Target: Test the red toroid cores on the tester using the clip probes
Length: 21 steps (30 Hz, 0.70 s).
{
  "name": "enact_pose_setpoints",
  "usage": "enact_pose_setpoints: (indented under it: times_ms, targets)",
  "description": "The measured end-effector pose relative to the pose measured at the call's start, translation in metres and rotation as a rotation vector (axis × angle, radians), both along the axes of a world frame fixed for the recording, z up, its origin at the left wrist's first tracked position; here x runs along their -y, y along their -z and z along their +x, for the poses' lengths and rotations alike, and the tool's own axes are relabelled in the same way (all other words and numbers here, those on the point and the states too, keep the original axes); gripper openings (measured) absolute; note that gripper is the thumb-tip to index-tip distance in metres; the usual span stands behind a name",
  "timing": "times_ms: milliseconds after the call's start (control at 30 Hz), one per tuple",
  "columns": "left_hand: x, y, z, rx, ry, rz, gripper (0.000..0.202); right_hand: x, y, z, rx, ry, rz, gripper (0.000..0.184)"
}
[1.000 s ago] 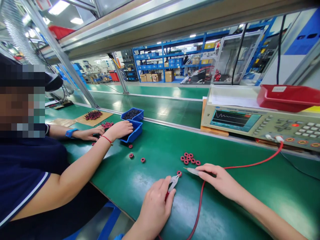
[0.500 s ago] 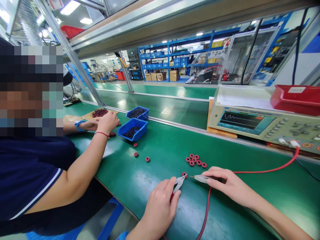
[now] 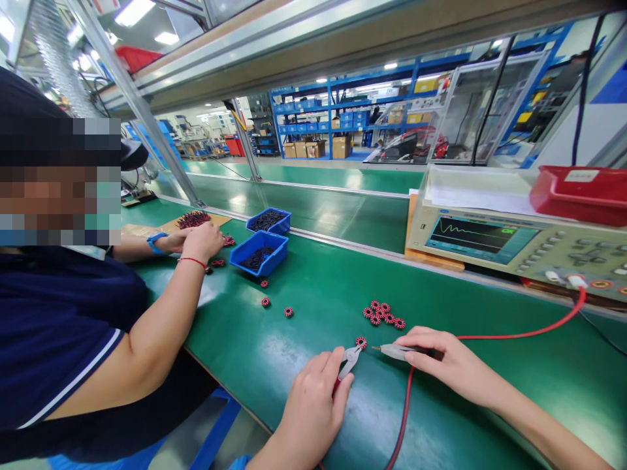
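In the head view, my left hand point(image 3: 313, 401) is closed round a pair of small pliers point(image 3: 351, 354) with a red handle. Their jaws meet a small red-and-black wound ring point(image 3: 361, 343) on the green bench. From the right, my right hand point(image 3: 448, 356) grips a test probe point(image 3: 392, 351) with a pale grey body. Its thin tip points at the ring, just right of it, with a small gap between. Behind lies a cluster of several similar rings point(image 3: 375, 313). A red cable point(image 3: 405, 418) runs along the bench below the probe.
A tester with a screen point(image 3: 482, 241) stands at the right under a red bin point(image 3: 580, 196). At the left a co-worker's hands point(image 3: 203, 241) handle parts near a blue bin point(image 3: 259, 254). Loose rings point(image 3: 289, 312) lie between. A metal shelf frame point(image 3: 313, 52) hangs overhead.
The red mark on the tester's screen has turned into a green "OK". The co-worker's hands and head have shifted slightly. My own hands stay almost where they were.
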State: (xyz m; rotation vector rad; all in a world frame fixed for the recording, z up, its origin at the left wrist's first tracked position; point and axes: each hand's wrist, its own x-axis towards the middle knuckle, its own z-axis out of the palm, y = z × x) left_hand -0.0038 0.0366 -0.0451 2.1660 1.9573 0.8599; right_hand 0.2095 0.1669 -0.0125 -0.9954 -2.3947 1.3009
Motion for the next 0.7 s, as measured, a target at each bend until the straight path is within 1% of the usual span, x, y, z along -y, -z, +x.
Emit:
enact_pose_setpoints:
  times_ms: [233, 333, 500, 700]
  targets:
    - [-0.001, 0.000, 0.000, 0.006, -0.004, -0.013, 0.030, 0.000, 0.002, -0.001, 0.004, 0.013, -0.001, 0.028]
    - [-0.001, 0.000, 0.000, 0.001, -0.008, 0.003, 0.030, 0.000, 0.001, -0.005, -0.013, 0.031, 0.028, 0.030]
    - [-0.001, 0.000, 0.000, 0.001, -0.005, 0.002, 0.030, 0.001, -0.003, -0.013, -0.020, 0.024, 0.092, 0.031]
    - [0.000, -0.002, 0.000, 0.001, -0.003, -0.016, 0.030, 0.001, -0.001, -0.012, 0.027, 0.042, 0.104, 0.032]
